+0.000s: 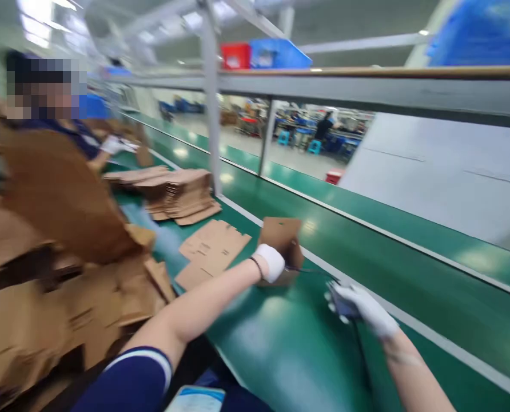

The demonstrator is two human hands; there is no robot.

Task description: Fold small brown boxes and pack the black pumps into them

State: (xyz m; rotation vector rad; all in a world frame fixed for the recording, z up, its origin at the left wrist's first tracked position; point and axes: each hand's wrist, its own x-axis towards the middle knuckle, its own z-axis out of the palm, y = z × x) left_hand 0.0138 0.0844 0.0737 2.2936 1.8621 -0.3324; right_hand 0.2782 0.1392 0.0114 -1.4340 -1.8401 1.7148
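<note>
My left hand, in a white glove, is closed at the front of an open cardboard box on the green bench. Its fingertips are hidden, so what they grip does not show clearly. A thin dark cable runs from beside those fingers to my right hand. That hand, also gloved, is wrapped round a dark grey block with cables, which looks like a power adapter. Another dark cable hangs from the block over the bench. The view is blurred by motion.
Flat cardboard blanks lie left of the box, with a stack of folded cardboard behind. More cardboard is heaped at left, near a co-worker. A metal post and shelf stand beyond the green bench.
</note>
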